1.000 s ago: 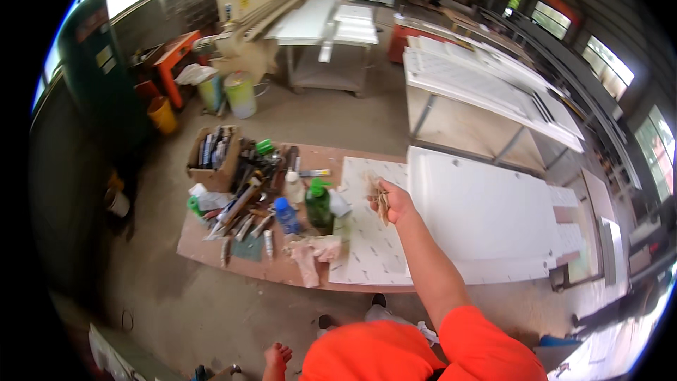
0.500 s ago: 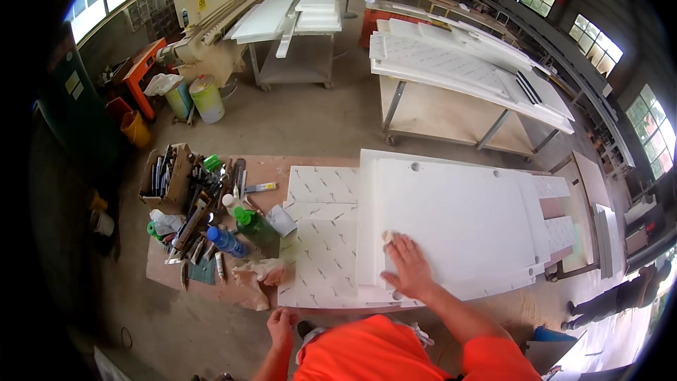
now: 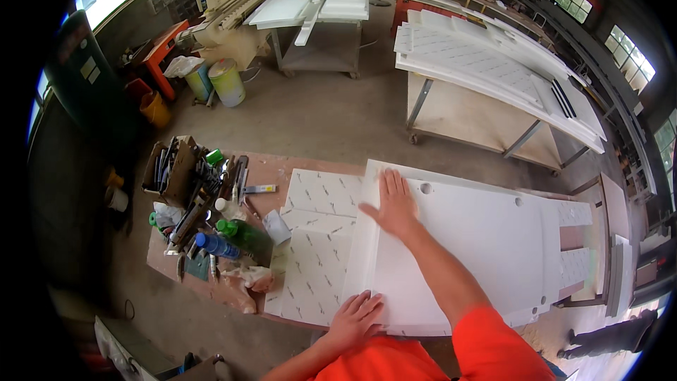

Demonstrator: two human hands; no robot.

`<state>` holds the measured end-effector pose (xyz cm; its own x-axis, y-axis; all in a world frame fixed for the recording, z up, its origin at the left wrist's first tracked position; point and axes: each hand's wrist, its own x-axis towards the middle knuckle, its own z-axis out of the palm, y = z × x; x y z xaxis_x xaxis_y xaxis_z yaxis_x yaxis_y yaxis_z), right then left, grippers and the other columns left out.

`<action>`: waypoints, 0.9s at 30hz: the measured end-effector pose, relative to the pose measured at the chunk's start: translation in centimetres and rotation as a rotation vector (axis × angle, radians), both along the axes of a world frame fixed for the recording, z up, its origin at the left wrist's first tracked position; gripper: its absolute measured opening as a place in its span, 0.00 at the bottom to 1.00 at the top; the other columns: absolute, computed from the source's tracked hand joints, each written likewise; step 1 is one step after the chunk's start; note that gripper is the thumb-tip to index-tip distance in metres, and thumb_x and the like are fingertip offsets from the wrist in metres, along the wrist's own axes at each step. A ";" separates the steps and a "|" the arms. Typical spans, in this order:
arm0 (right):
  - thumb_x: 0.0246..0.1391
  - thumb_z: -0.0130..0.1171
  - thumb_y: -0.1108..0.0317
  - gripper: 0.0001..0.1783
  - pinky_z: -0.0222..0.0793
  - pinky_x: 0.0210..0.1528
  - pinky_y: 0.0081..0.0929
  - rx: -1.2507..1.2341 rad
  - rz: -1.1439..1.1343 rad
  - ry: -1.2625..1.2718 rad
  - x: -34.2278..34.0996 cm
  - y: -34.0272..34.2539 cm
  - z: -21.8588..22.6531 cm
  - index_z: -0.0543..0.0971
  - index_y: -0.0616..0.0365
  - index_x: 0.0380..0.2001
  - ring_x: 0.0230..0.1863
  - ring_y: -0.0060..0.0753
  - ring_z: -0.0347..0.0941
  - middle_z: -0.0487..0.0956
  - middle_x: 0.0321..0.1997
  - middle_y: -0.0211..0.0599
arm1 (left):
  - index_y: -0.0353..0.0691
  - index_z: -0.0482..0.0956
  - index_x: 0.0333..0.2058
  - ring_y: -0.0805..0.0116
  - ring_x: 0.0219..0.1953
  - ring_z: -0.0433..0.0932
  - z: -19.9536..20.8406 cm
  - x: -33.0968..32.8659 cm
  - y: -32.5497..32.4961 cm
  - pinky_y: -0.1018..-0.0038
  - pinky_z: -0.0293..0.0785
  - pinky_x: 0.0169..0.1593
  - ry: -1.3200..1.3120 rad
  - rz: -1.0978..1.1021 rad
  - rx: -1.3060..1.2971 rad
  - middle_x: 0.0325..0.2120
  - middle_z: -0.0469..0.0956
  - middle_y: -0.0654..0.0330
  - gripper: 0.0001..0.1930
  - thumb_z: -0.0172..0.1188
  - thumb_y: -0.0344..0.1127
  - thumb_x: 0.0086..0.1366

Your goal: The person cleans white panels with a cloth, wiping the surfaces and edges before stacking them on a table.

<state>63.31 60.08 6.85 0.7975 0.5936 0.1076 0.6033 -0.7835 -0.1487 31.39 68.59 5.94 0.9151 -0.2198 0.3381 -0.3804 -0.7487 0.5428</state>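
My right hand (image 3: 397,201) lies flat near the far left corner of a white panel (image 3: 458,240), its fingers stretched toward the far edge and the thumb out to the left. Whether anything thin is under the palm, I cannot tell. At the near left corner of the same panel, my left hand (image 3: 355,317) rests with its fingers extended over the edge. The panel has round holes near its edges and sits on other white sheets. Left of it are sheets with a printed protective film (image 3: 317,261).
The workbench's left end (image 3: 271,169) holds a cardboard box of tools (image 3: 169,173), a green bottle (image 3: 243,236), a blue bottle (image 3: 217,245) and a crumpled cloth (image 3: 247,279). Beyond stand carts (image 3: 458,109) stacked with white panels. A person (image 3: 613,335) stands at the far right.
My right hand has slid away from me across the panel to its far left corner. My left hand has come up from beside my body onto the panel's near edge. The view has shifted.
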 end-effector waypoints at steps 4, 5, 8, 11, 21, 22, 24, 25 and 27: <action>0.64 0.52 0.27 0.60 0.37 0.85 0.44 -0.112 0.132 0.094 -6.1 -1.7 1.8 0.52 0.70 0.77 0.85 0.52 0.39 0.50 0.84 0.54 | 0.43 0.83 0.55 0.50 0.65 0.75 -1.1 -0.3 -0.3 0.53 0.73 0.65 -0.003 0.037 -0.021 0.64 0.77 0.58 0.26 0.75 0.43 0.58; 0.64 0.50 0.26 0.61 0.34 0.85 0.45 -0.124 0.128 0.134 -6.3 -2.0 2.0 0.51 0.70 0.78 0.86 0.53 0.38 0.48 0.84 0.57 | 0.42 0.83 0.54 0.50 0.65 0.75 -1.2 -0.3 -0.5 0.53 0.73 0.65 0.004 0.034 -0.041 0.64 0.77 0.58 0.26 0.74 0.43 0.59; 0.63 0.51 0.25 0.62 0.34 0.85 0.45 -0.006 -0.065 0.242 1.0 -0.2 4.6 0.51 0.70 0.78 0.86 0.53 0.38 0.48 0.84 0.58 | 0.42 0.83 0.54 0.50 0.65 0.76 -0.7 0.8 -0.7 0.53 0.72 0.65 -0.013 0.008 -0.047 0.64 0.77 0.58 0.25 0.74 0.43 0.59; 0.61 0.52 0.23 0.65 0.34 0.85 0.45 -0.021 -0.093 0.228 1.0 0.9 4.0 0.49 0.70 0.78 0.86 0.53 0.38 0.47 0.84 0.57 | 0.41 0.83 0.53 0.50 0.65 0.76 -0.1 0.6 -0.4 0.52 0.72 0.65 -0.008 0.005 -0.015 0.64 0.77 0.58 0.25 0.74 0.42 0.59; 0.59 0.50 0.19 0.68 0.40 0.84 0.41 -0.009 -0.208 0.198 2.4 2.4 3.4 0.48 0.69 0.79 0.86 0.48 0.39 0.46 0.85 0.48 | 0.41 0.84 0.52 0.48 0.62 0.78 0.3 0.7 -0.4 0.49 0.74 0.61 -0.005 0.010 -0.042 0.63 0.77 0.57 0.26 0.76 0.40 0.55; 0.60 0.50 0.20 0.67 0.40 0.84 0.41 -0.006 -0.213 0.172 2.5 1.3 2.4 0.47 0.68 0.79 0.86 0.48 0.38 0.46 0.86 0.48 | 0.41 0.84 0.52 0.49 0.62 0.78 0.3 0.9 -0.4 0.49 0.74 0.61 -0.009 0.007 -0.037 0.63 0.78 0.58 0.26 0.77 0.40 0.54; 0.61 0.49 0.21 0.66 0.38 0.85 0.40 -0.011 -0.203 0.131 2.7 -0.8 0.8 0.47 0.68 0.80 0.86 0.49 0.38 0.44 0.86 0.48 | 0.42 0.85 0.51 0.50 0.62 0.78 0.1 0.8 0.0 0.49 0.74 0.61 -0.010 0.019 -0.031 0.63 0.78 0.58 0.25 0.77 0.41 0.54; 0.62 0.47 0.21 0.65 0.36 0.85 0.41 -0.050 -0.289 0.118 3.9 -3.6 -0.7 0.46 0.68 0.80 0.86 0.49 0.37 0.44 0.86 0.49 | 0.42 0.85 0.50 0.50 0.62 0.78 -0.1 0.7 -0.1 0.50 0.74 0.60 -0.010 0.026 -0.035 0.63 0.77 0.59 0.25 0.77 0.41 0.54; 0.64 0.44 0.22 0.64 0.31 0.85 0.41 -0.126 -0.492 0.108 6.2 -11.3 -2.3 0.45 0.68 0.80 0.87 0.51 0.35 0.43 0.86 0.51 | 0.42 0.85 0.49 0.52 0.62 0.78 -0.4 0.8 -0.1 0.52 0.73 0.61 -0.014 0.024 -0.021 0.63 0.78 0.59 0.24 0.77 0.43 0.54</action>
<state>69.54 48.79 4.57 0.9881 0.1484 -0.0391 0.1452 -0.9865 -0.0757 32.14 68.45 5.50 0.9153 -0.1904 0.3550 -0.3699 -0.7461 0.5536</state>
